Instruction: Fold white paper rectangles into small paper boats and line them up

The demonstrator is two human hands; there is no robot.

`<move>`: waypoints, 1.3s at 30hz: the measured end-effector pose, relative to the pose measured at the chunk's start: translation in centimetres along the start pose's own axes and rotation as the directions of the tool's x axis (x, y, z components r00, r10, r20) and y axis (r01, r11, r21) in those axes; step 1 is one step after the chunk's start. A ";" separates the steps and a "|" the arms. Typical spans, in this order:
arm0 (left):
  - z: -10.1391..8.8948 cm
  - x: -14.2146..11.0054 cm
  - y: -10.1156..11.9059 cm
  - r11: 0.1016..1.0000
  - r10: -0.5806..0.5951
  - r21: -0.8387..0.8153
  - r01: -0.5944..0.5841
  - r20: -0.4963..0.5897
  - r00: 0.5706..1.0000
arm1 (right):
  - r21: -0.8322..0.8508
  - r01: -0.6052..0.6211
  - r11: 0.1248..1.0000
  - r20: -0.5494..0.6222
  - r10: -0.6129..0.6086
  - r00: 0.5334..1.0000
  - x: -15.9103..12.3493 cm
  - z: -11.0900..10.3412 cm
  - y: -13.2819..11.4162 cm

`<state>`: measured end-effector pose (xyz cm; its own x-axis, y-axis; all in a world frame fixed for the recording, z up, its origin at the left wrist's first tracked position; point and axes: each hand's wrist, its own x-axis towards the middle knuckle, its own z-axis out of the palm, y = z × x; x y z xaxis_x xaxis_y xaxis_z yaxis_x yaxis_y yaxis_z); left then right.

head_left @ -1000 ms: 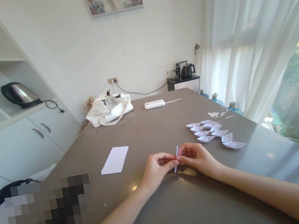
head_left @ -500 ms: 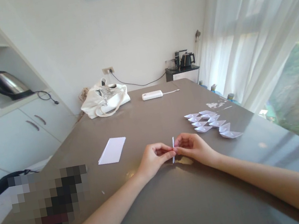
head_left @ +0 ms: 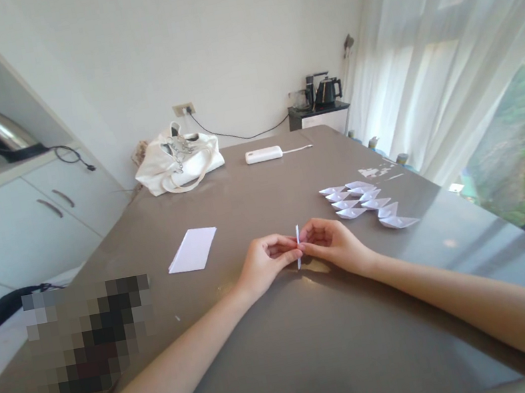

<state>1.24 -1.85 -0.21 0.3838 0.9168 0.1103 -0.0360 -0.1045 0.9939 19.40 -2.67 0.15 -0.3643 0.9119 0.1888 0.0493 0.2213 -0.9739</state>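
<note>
A small piece of folded white paper (head_left: 297,233) stands edge-on between my two hands, just above the table. My left hand (head_left: 268,263) pinches it from the left with thumb and fingers. From the right, my right hand (head_left: 333,245) pinches the same paper, and the fingertips of both hands meet at its middle. Its folds cannot be made out from this angle. Several white folded paper boats (head_left: 349,213) lie grouped to the right, beyond my right hand. To the left of my hands lies a stack of white paper sheets (head_left: 193,250).
At the far end of the grey table (head_left: 280,356) are a white bag (head_left: 186,169) and a white power bank (head_left: 263,155) with a short cable. White scraps (head_left: 374,171) lie near the right edge. A pixelated dark object (head_left: 96,348) is at the left.
The view has tipped slightly downward, so everything on the far side sits higher in the picture. Both hands keep their pinch on the folded paper, with hardly any movement.
</note>
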 end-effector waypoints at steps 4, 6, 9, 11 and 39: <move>0.0 0.0 -0.2 1.000 0.019 -0.012 -0.019 -0.012 1.000 | -0.022 0.023 0.999 -0.001 -0.023 1.000 0.0 0.0 0.2; 0.0 0.0 -0.2 1.000 0.016 -0.008 -0.016 -0.008 1.000 | -0.033 0.035 0.999 -0.006 -0.035 0.999 0.0 0.0 0.3; 0.0 0.0 -0.2 1.000 0.021 -0.003 -0.021 -0.011 1.000 | -0.051 0.046 0.998 -0.007 -0.046 0.999 0.0 -0.1 0.4; 0.0 0.0 -0.1 1.000 0.020 -0.003 -0.020 -0.015 1.000 | -0.066 0.054 0.996 -0.006 -0.055 0.998 0.0 -0.1 0.4; 0.0 -0.4 -0.2 0.965 0.145 0.230 -0.129 -0.053 0.988 | 0.072 -0.073 0.995 -0.105 0.081 0.991 0.3 -0.2 -0.4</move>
<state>1.13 -2.21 -0.41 0.3248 0.9113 0.2531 0.1276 -0.3074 0.9430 19.41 -2.39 0.63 -0.2596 0.9580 0.1218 0.0088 0.1285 -0.9917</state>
